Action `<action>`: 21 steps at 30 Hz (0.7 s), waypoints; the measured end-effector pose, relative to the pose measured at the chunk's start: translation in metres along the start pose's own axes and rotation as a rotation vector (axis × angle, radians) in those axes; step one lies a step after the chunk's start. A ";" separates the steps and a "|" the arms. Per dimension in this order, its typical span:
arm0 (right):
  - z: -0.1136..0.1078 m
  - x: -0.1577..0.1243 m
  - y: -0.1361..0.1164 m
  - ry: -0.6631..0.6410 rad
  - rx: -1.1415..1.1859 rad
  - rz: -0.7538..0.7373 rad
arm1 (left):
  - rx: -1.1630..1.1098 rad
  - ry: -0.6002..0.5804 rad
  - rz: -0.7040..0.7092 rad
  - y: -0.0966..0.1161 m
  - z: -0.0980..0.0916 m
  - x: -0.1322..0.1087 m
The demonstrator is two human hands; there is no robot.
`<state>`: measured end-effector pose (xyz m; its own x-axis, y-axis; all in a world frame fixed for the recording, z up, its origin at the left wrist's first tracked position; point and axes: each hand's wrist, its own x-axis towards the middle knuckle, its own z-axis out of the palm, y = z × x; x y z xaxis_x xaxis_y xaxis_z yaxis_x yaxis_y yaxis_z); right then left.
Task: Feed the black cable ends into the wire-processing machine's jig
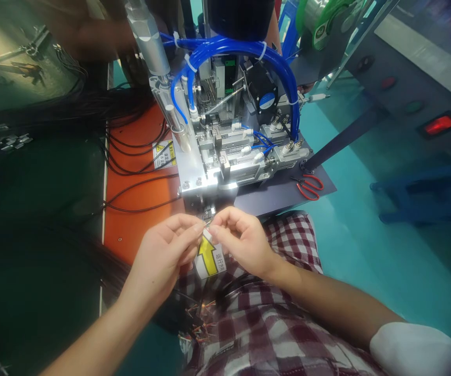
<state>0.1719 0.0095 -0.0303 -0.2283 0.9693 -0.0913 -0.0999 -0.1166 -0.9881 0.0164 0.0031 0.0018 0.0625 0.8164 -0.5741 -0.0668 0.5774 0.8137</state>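
My left hand (170, 243) and my right hand (245, 240) meet fingertip to fingertip in front of the machine. Both are closed in a pinch on thin wires (207, 224), of which only a small bit shows between the fingers. Just beyond the fingertips is a small metal part (209, 211) at the front of the machine (229, 167). Below the hands sits a white label with a yellow arrow (209, 258). Black cables with coloured wire ends (202, 318) lie at my lap, over a checked apron (257, 324).
Red-handled pliers (309, 187) lie on the machine's grey base at the right. Black cables (143, 151) cross the orange plate (131, 224) on the left. Blue air hoses (245, 44) arch above the machine. A blue stool (425, 193) stands on the floor at right.
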 end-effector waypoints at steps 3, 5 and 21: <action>-0.005 0.001 0.001 -0.014 0.009 0.014 | 0.009 -0.024 -0.005 0.000 0.000 0.000; -0.009 0.002 0.002 0.005 0.029 0.024 | 0.008 -0.035 -0.016 0.000 0.000 0.001; -0.012 0.001 0.004 0.099 -0.398 -0.382 | -0.044 -0.087 -0.030 0.002 0.000 0.002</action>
<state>0.1829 0.0129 -0.0355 -0.1539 0.9446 0.2901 0.2196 0.3189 -0.9220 0.0161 0.0063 0.0020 0.1512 0.7954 -0.5870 -0.1067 0.6035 0.7902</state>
